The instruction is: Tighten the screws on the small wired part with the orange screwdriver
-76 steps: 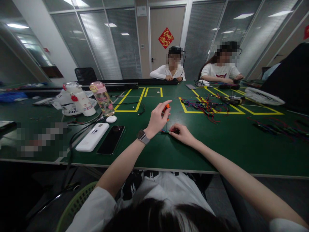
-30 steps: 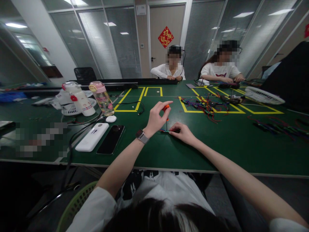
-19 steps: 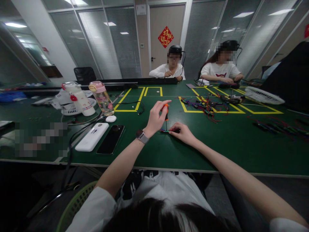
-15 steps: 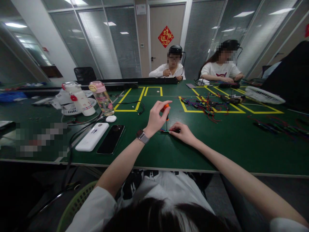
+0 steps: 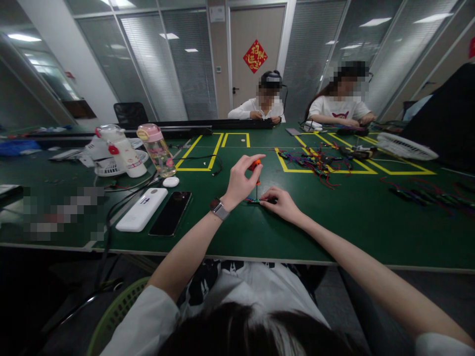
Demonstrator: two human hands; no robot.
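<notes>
My left hand [image 5: 239, 181] is closed around a small screwdriver with an orange handle [image 5: 254, 165], held upright with its tip down on a small dark part with coloured wires [image 5: 254, 200]. That part lies on the green table [image 5: 334, 227]. My right hand [image 5: 282, 203] pinches the part's right end and presses it flat against the table. A watch sits on my left wrist.
A white power bank [image 5: 142, 209], a black phone [image 5: 171, 213] and a white mouse [image 5: 171, 182] lie to the left. Two bottles [image 5: 157, 150] and a fan stand further left. A heap of coloured wires [image 5: 315, 162] lies ahead; two people sit across the table.
My left fingers shift slightly on the screwdriver handle, which stays upright on the part. My right hand has not moved.
</notes>
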